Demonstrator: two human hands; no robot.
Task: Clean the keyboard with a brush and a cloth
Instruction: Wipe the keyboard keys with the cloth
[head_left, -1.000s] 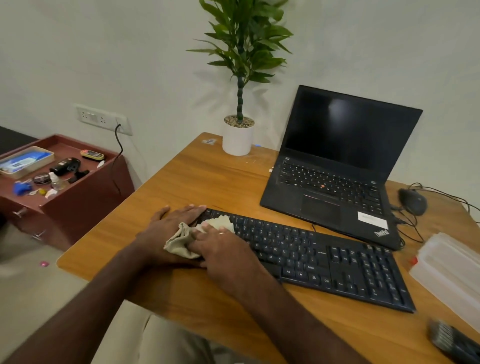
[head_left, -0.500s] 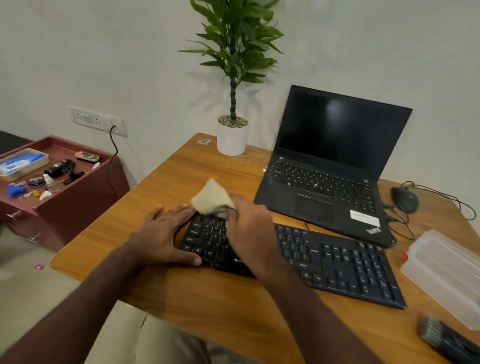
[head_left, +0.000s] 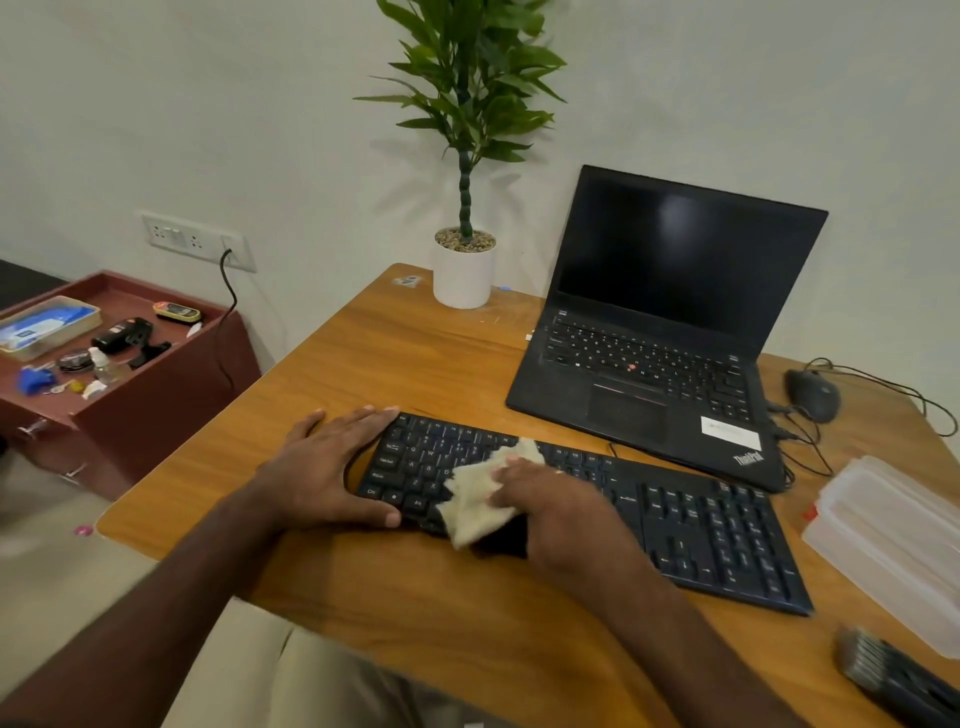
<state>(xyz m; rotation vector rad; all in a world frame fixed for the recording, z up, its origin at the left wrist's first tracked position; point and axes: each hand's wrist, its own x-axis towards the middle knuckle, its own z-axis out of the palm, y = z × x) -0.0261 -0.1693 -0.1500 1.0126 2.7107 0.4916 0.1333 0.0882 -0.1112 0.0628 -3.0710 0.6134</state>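
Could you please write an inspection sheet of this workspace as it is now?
Surface: wooden desk, no spill seen.
Job's things: black keyboard; cloth lying on its keys; brush at desk's near right corner.
Clutter: open laptop, potted plant, plastic box.
Hands: left hand steadies the keyboard's left end; right hand presses the cloth.
Cables: mouse cable behind the keyboard; black cord at the wall socket.
Surroundings: red cabinet with small items.

R grip (head_left: 558, 512) brought cloth (head_left: 485, 493) down from kbd (head_left: 675, 519) top edge onto mid keys.
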